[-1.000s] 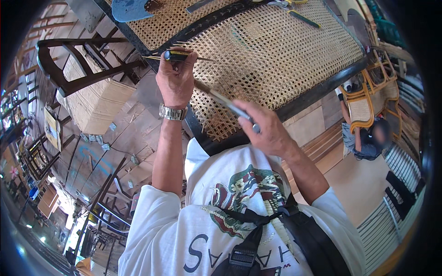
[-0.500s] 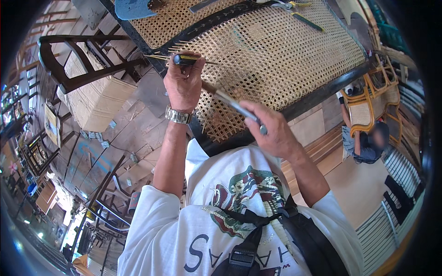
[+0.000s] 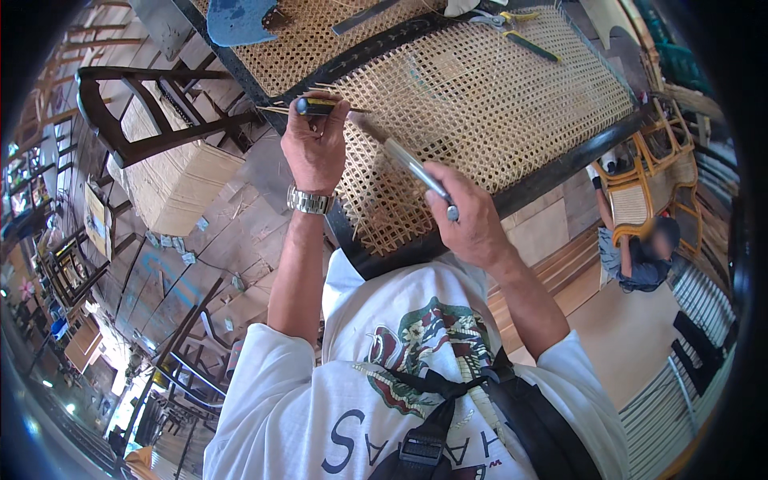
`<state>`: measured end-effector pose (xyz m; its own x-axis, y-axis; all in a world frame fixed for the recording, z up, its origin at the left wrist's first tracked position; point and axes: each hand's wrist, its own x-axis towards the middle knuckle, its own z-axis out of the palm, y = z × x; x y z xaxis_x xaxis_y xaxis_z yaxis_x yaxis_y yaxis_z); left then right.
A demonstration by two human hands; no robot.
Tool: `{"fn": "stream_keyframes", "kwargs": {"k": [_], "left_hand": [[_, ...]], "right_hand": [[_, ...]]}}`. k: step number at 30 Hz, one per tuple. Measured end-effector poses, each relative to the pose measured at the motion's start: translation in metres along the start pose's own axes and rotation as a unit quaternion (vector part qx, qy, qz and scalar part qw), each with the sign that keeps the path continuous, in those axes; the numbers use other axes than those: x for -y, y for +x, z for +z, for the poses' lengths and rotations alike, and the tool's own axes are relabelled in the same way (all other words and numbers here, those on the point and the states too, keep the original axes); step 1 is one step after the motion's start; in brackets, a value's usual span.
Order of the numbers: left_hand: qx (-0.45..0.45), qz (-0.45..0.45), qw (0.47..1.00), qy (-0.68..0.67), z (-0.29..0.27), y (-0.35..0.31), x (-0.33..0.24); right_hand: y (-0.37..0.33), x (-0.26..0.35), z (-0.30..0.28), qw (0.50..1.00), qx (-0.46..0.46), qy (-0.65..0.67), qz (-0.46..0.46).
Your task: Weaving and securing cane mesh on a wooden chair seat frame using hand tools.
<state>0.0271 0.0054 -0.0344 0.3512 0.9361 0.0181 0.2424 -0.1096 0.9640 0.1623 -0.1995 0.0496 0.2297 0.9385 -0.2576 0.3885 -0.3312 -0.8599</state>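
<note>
My left hand, a watch on its wrist, is closed around the black and yellow handle of a screwdriver. The screwdriver's thin shaft points right, over the cane webbing near the dark frame's left edge. In my right hand is a hammer, gripped by its silver metal handle. Its brownish far end is blurred and lies just right of my left fingers; I cannot tell whether it touches the screwdriver. Loose cane ends stick out beyond my left hand.
Pliers with yellow and green handles lie on the far webbing, near a metal strip and a blue piece. A dark chair frame and cardboard box stand left. Right, a person sits by wooden chairs.
My right hand has shifted slightly, and the hammer's far end has swung up and to the right. My left hand keeps the screwdriver in nearly the same place. The whole view has shifted a little.
</note>
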Motion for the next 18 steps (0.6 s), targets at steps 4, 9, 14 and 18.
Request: {"fn": "stream_keyframes", "kwargs": {"k": [4,9,14,18], "left_hand": [[-0.026,0.013,0.995,-0.091,-0.007,0.01,-0.003],[-0.075,0.005,0.996,-0.04,-0.009,0.031,0.004],[-0.086,-0.017,0.996,-0.021,-0.017,0.034,0.014],[-0.076,-0.006,0.996,-0.049,-0.01,0.031,0.018]], "right_hand": [[-0.007,0.003,0.005,0.998,-0.054,0.007,-0.026],[-0.003,0.003,0.0,1.0,-0.007,0.01,0.002],[-0.008,0.0,0.001,1.0,-0.014,0.013,-0.013],[-0.004,-0.002,0.005,0.999,0.009,0.033,-0.014]]}}
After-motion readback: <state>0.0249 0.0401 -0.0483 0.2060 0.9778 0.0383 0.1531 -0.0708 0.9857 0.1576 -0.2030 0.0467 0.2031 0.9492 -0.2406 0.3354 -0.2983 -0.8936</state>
